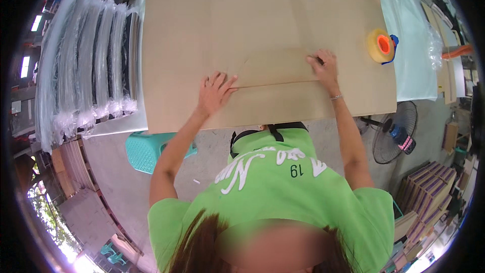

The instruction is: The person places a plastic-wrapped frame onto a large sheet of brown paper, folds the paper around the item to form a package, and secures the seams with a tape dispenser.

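Note:
A large sheet of brown cardboard [262, 20] lies flat on the table before me. A thin dark seam runs across it between my two hands. At the seam's left end my left hand [214, 93] rests on the cardboard, palm down and fingers spread. My right hand [326, 70] is at the seam's right end, its fingers bent in and its thumb toward the left. Whether anything is pinched in those fingers is hidden. To the right of that hand, a roll of yellowish tape [375, 48] with an orange core sits on the cardboard.
Several panels wrapped in clear plastic [93, 55] stand in a row at the left. A turquoise stool [144, 151] is below the table's left side. At the right are a black fan [396, 134], clear plastic sheeting [406, 45] and stacked cartons [427, 192].

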`<state>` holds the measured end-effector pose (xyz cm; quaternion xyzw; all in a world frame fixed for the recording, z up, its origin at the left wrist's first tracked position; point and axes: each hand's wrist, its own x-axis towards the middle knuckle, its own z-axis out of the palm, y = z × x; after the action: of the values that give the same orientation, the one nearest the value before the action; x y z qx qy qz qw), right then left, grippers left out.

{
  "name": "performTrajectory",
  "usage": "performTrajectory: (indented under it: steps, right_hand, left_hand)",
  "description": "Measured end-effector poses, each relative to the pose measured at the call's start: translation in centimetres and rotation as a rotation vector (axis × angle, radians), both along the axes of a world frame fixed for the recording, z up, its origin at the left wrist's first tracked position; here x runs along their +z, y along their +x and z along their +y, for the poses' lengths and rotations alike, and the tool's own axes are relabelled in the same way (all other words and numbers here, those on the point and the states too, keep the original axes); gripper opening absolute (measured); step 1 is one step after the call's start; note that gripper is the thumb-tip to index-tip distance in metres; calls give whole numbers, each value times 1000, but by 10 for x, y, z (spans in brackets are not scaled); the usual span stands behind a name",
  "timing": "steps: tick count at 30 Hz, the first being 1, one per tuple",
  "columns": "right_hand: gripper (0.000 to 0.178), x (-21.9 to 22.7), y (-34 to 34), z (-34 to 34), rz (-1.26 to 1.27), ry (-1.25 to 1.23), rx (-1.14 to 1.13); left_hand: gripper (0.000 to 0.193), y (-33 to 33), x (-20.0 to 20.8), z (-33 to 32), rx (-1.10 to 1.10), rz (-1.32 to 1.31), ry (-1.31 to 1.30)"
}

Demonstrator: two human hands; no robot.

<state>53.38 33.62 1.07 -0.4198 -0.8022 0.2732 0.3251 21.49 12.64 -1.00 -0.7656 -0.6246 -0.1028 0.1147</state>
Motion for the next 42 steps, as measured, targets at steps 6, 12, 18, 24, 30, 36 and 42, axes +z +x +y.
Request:
performTrajectory:
  steps: [6,12,18,24,30,36,42]
  right_hand:
    - [16,1,-6,-8,-112,64,-52]
    - [38,-15,-49,-47,-321,344,-321]
    - [48,-6,-54,-59,-474,267,85]
    - [49,7,55,77,-644,439,-159]
    - [62,38,169,114,-7,92,-878]
    - [50,-40,275,179,284,-468,-124]
    - [49,9,193,206,555,-754,-27]
  left_hand:
    - [61,103,37,19,126,-347,-213]
    - [58,143,27,43,393,-393,-136]
    - [46,144,18,48,511,-338,-127]
    - [49,161,26,73,596,-305,-89]
    - [57,162,15,58,883,-260,-18]
    - [63,187,10,97,1128,-254,85]
    - [59,203,-4,116,1437,-253,136]
